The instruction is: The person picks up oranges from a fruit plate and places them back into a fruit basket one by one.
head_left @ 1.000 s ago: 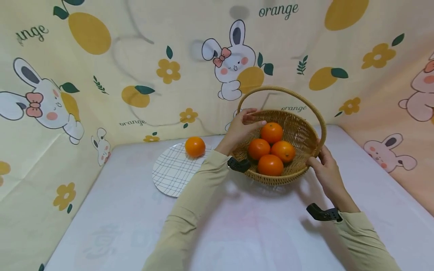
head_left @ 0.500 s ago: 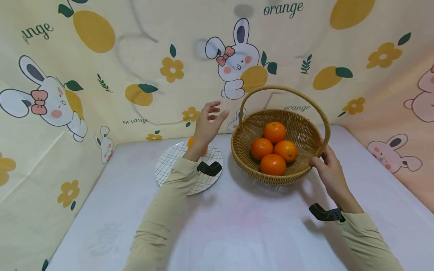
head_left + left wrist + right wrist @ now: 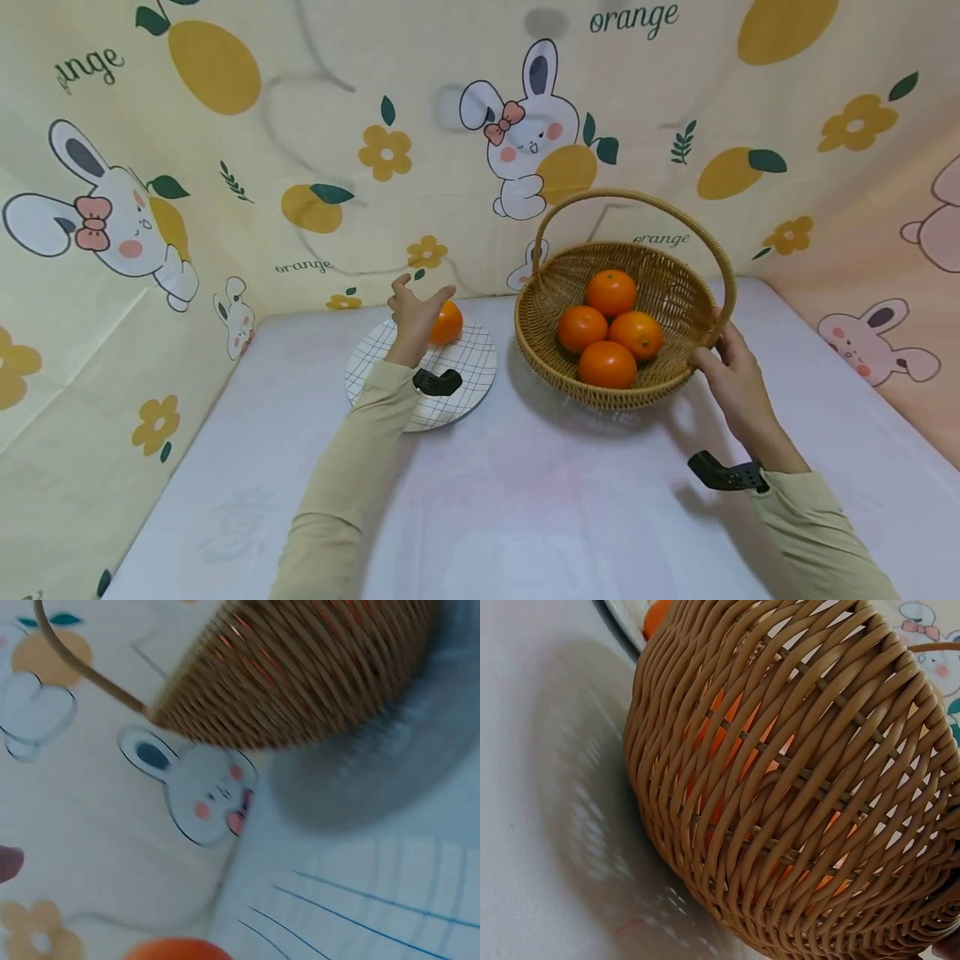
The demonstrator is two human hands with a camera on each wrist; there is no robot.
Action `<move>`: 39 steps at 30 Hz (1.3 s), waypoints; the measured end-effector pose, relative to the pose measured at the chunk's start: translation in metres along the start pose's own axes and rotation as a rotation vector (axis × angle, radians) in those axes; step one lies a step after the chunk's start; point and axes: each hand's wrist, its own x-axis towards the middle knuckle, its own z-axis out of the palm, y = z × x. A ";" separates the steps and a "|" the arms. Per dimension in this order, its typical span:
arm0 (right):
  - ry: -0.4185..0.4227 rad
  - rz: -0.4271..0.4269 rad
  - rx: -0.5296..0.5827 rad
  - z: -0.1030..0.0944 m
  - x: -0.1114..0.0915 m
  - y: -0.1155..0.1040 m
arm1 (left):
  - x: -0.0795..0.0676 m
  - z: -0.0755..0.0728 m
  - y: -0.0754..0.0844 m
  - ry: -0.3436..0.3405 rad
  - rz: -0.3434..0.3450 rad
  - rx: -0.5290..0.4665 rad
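Observation:
My left hand (image 3: 414,321), holding nothing, hovers over the far part of a white plate with a dark grid (image 3: 472,375). Its thumb and fingers are spread apart, close to the left of a single orange (image 3: 447,323) on that plate. The left wrist view catches one fingertip (image 3: 9,862) and the top of that orange (image 3: 178,951). With thumb and fingers, my right hand (image 3: 737,392) grips a wicker basket (image 3: 678,292) where the handle meets the right rim. Several oranges (image 3: 609,364) lie in the basket, which tilts towards me. Its woven side (image 3: 795,795) fills the right wrist view.
A white cloth (image 3: 525,517) covers the table. Behind it hangs a cream cloth backdrop (image 3: 450,225) printed with rabbits and oranges. The basket's arched handle (image 3: 637,197) rises in front of the backdrop. Plate and basket stand a small gap apart.
My left hand has left the basket's left side and moved left to the orange on the plate. My right hand has kept its grip on the basket, which stays in place.

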 end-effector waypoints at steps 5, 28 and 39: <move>-0.001 0.004 -0.001 -0.001 0.000 0.000 | 0.008 0.004 -0.023 -0.008 -0.110 0.007; 0.001 0.011 0.034 0.002 -0.002 -0.002 | 0.012 0.005 -0.040 -0.064 -0.138 -0.087; -0.008 0.013 0.014 0.001 -0.001 -0.002 | -0.012 0.011 0.018 -0.188 0.092 -0.082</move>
